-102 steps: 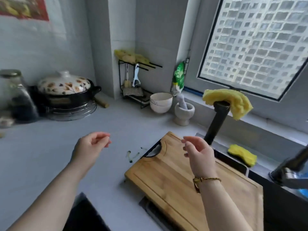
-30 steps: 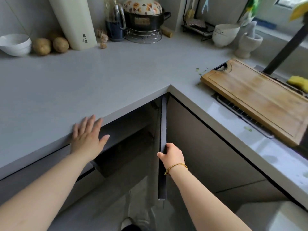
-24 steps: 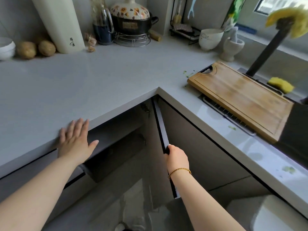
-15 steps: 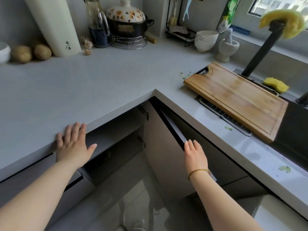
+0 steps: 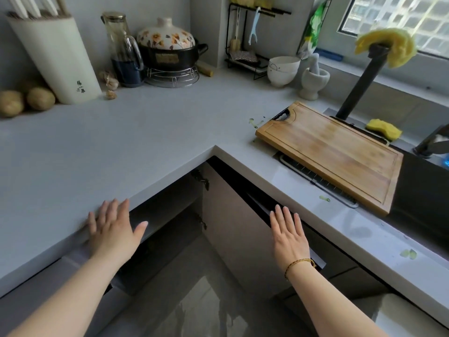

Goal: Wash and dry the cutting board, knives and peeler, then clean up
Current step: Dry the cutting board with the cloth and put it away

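The wooden cutting board (image 5: 337, 152) lies across the sink's left edge, its bare top showing. A pale blue peeler (image 5: 254, 25) hangs on the black wire rack at the back. White knife handles stick out of the cream knife block (image 5: 56, 59) at far left. My left hand (image 5: 114, 231) lies flat with straight fingers on the front edge of the grey countertop (image 5: 121, 142). My right hand (image 5: 289, 237) is flat against the corner cabinet door (image 5: 233, 215), fingers straight, holding nothing.
A yellow cloth (image 5: 388, 43) drapes over the black faucet, and a yellow sponge (image 5: 384, 128) sits by the sink. Green scraps (image 5: 409, 253) dot the counter edge. A flowered pot (image 5: 167, 49), glass jug, white bowls, mortar and potatoes (image 5: 40, 98) line the back.
My right hand let go of the cabinet door's edge and now lies flat on its face. The door has swung toward closed. My left hand stays on the counter edge.
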